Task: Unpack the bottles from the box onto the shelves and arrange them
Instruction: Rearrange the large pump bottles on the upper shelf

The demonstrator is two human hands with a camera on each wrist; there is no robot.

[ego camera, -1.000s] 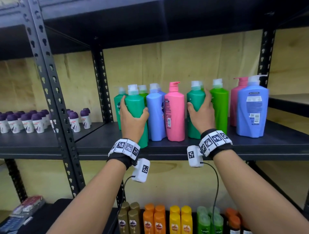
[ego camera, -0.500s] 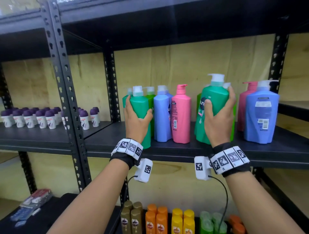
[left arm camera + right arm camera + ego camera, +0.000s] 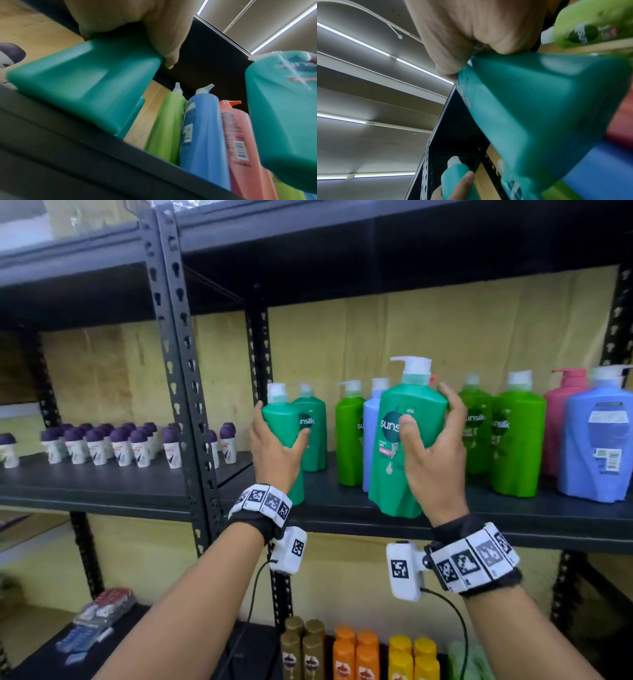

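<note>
Teal "sunsilk" bottle [image 3: 397, 446]

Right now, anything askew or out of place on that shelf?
Yes. The teal bottle gripped by the right hand is tilted and raised, its base at the shelf front edge. The blue bottle at far right shows its back label. No spills.

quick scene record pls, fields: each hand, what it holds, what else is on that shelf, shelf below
left hand: grips a teal bottle standing at the shelf front
right hand: holds a teal Sunsilk pump bottle, lifted, tilted
same shelf: green, blue and pink bottles
left bay: purple-capped roll-ons
shelf below: brown, orange, yellow bottles
</note>
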